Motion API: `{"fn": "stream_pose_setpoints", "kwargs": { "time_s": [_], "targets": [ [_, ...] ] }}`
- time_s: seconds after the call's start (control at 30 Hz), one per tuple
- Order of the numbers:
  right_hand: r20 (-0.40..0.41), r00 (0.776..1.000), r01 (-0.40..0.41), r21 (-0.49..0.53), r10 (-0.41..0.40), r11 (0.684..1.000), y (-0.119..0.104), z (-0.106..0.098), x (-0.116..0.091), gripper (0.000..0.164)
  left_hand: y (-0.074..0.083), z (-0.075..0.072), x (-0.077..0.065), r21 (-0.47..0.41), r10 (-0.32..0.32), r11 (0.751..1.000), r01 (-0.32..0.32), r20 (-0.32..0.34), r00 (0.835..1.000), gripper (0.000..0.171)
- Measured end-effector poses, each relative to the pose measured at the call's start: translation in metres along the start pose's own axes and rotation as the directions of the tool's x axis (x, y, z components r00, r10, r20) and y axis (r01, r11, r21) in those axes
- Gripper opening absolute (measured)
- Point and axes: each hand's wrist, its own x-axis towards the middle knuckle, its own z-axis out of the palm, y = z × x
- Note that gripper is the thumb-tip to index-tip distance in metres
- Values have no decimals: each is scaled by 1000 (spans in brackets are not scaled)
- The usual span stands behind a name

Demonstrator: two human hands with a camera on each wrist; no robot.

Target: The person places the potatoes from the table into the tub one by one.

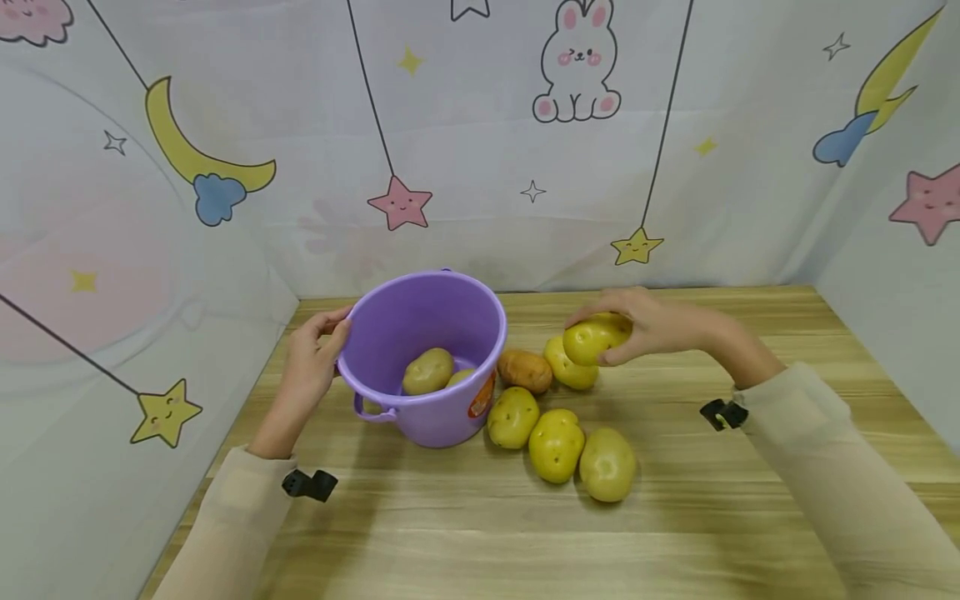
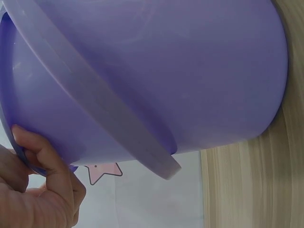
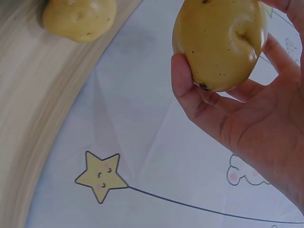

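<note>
A purple bucket stands on the wooden table, tipped slightly toward me, with potatoes inside, one of them a pale potato. My left hand grips its rim at the left side; in the left wrist view the fingers curl over that rim, and the bucket's handle hangs down the outside. To the right of the bucket, my right hand holds a yellow potato between thumb and fingers, above another yellow potato. The right wrist view shows the held potato with a dimple.
Beside the bucket lie a brownish potato, a yellow-green potato, a bright yellow potato and a paler potato. A printed white cloth walls the wooden table at the back and sides.
</note>
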Motion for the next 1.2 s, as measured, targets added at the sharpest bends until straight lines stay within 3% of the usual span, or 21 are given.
{"fn": "stream_pose_setpoints", "kwargs": {
  "time_s": [0.27,0.43,0.97,1.2],
  "targets": [
    [2,1000,-11,4,11,1000,-15,-16,16,52,-1,3,2,17,6,1000,-6,-12,1000,44],
    [-3,998,55,-11,-55,998,-20,-22,28,50,0,5,4,26,19,999,-18,-16,1000,43],
    [16,993,115,-18,-115,993,-36,-31,71,49,2,10,6,24,11,1000,-10,-35,999,43],
    [33,994,105,-36,-103,994,-48,-26,93,49,2,9,6,41,6,999,-4,-43,999,43]
  ]
}}
